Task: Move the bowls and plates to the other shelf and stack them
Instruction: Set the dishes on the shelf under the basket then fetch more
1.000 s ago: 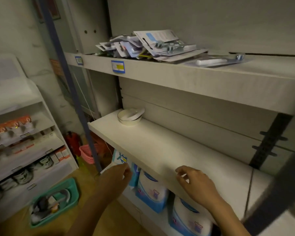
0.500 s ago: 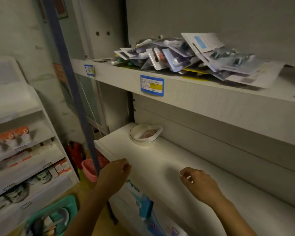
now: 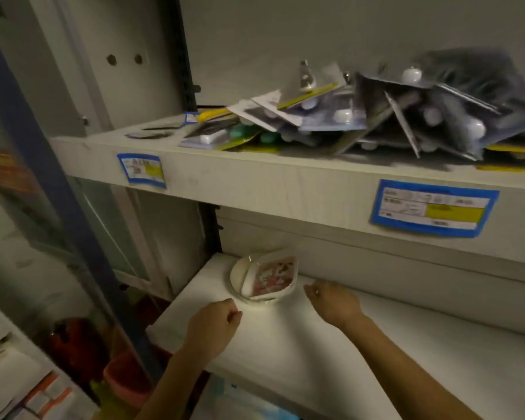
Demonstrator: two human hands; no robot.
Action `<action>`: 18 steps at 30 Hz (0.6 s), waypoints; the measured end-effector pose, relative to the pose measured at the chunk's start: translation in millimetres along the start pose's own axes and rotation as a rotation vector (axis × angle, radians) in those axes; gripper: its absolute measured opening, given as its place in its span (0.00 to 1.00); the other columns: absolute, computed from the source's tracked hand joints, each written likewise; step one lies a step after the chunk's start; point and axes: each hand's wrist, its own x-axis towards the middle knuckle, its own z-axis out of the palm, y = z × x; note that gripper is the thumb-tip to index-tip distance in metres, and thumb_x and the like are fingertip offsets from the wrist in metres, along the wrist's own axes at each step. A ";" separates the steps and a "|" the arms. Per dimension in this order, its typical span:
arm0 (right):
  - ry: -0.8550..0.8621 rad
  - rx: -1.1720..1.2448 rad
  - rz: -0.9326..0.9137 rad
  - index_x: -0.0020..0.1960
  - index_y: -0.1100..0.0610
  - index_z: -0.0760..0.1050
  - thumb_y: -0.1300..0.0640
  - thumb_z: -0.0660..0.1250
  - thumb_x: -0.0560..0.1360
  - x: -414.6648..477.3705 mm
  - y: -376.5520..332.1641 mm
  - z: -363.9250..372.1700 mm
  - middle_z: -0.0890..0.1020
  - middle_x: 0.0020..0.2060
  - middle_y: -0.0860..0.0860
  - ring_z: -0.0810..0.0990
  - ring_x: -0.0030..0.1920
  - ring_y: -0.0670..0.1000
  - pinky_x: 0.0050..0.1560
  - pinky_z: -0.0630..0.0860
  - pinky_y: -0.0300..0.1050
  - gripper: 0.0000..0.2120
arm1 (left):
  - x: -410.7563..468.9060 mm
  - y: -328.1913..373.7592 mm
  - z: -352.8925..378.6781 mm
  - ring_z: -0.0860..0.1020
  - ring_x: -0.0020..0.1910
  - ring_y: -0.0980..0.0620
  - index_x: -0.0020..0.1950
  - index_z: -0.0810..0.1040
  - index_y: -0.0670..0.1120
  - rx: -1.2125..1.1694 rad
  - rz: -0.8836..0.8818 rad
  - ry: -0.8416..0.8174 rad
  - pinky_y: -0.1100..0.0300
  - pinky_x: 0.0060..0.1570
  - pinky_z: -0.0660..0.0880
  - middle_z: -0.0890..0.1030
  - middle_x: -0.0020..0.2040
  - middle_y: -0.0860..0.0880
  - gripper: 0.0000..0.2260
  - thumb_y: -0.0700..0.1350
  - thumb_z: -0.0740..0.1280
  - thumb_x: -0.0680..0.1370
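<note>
Hovering low over the white shelf (image 3: pixel 285 356), both hands are empty right now. Nearest us, under the shelf's front edge, blue packs (image 3: pixel 249 403) peek out, too blurred to read. Down to the left a pink basket (image 3: pixel 125 380) sits on the floor, right beside a blue post (image 3: pixel 43 165).

Up on the shelf, the left hand (image 3: pixel 214 321) is clenched into a loose fist, gripping nothing, knuckles just short of the bowl (image 3: pixel 239 275). The right hand (image 3: pixel 334 301) hangs relaxed, fingers softly bent and pointing left toward the bowl, holding nothing, near its right side but apart from it.

And there's the bowl itself: white and round, at the back left of the shelf, close to the rear wall, a touch beyond the two hands. Inside it rests a plate (image 3: pixel 272 275), squarish with rounded corners and a red-and-white picture on its face. It sits tilted, its right side reaching out past the bowl's rim.

Above, the upper shelf (image 3: pixel 255 183) shows a small label (image 3: pixel 141 170) on its front lip at left and a big label (image 3: pixel 434 207) at right, both blue-bordered. On top sprawls a messy heap of packets (image 3: pixel 376 122), smeared by blur.
</note>
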 end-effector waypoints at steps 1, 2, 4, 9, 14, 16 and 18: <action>0.001 -0.023 0.031 0.56 0.56 0.76 0.43 0.48 0.80 10.9 -11.5 4.2 0.82 0.53 0.55 0.80 0.53 0.56 0.50 0.75 0.47 0.23 | 6.0 -7.4 -3.0 0.74 0.38 0.54 0.42 0.72 0.49 -0.002 0.019 -0.011 0.62 0.41 0.71 0.74 0.36 0.53 0.09 0.51 0.60 0.78; 0.002 -0.043 0.059 0.58 0.57 0.75 0.43 0.48 0.80 21.0 -21.7 8.9 0.81 0.55 0.56 0.80 0.55 0.57 0.52 0.75 0.48 0.23 | 11.8 -14.0 -5.7 0.74 0.38 0.54 0.41 0.71 0.49 -0.008 0.037 -0.020 0.62 0.40 0.70 0.74 0.37 0.53 0.08 0.51 0.60 0.78; -0.015 -0.089 0.116 0.59 0.58 0.74 0.47 0.51 0.80 39.5 -38.3 18.5 0.81 0.55 0.56 0.79 0.55 0.56 0.53 0.74 0.47 0.19 | 21.8 -25.5 -9.7 0.74 0.39 0.53 0.41 0.71 0.49 -0.028 0.064 -0.036 0.61 0.41 0.71 0.75 0.38 0.52 0.08 0.50 0.60 0.78; -0.076 -0.320 0.262 0.55 0.55 0.77 0.55 0.58 0.77 62.0 -58.9 27.5 0.81 0.52 0.49 0.80 0.53 0.50 0.46 0.70 0.41 0.12 | 31.4 -49.9 -10.9 0.72 0.35 0.55 0.37 0.68 0.52 -0.072 0.091 -0.096 0.65 0.31 0.65 0.72 0.32 0.55 0.10 0.50 0.60 0.78; -0.047 -0.503 0.288 0.51 0.52 0.79 0.57 0.61 0.75 70.9 -68.5 15.6 0.76 0.38 0.47 0.74 0.38 0.47 0.40 0.66 0.37 0.09 | 41.6 -64.3 -11.3 0.71 0.34 0.56 0.35 0.66 0.54 -0.083 0.108 -0.128 0.66 0.30 0.63 0.72 0.33 0.54 0.12 0.51 0.60 0.78; -0.030 -0.474 0.274 0.51 0.54 0.79 0.58 0.59 0.75 72.3 -70.9 13.0 0.76 0.38 0.48 0.74 0.39 0.48 0.40 0.66 0.38 0.10 | 45.0 -65.3 -10.8 0.70 0.31 0.57 0.31 0.63 0.55 -0.093 0.115 -0.137 0.66 0.29 0.63 0.71 0.30 0.54 0.15 0.50 0.60 0.78; -0.012 -0.364 0.283 0.52 0.56 0.78 0.58 0.57 0.76 71.0 -72.4 8.2 0.80 0.44 0.51 0.79 0.46 0.50 0.42 0.67 0.40 0.12 | 47.8 -63.3 -10.1 0.70 0.31 0.57 0.31 0.64 0.56 -0.121 0.106 -0.148 0.65 0.30 0.64 0.72 0.31 0.54 0.16 0.50 0.60 0.78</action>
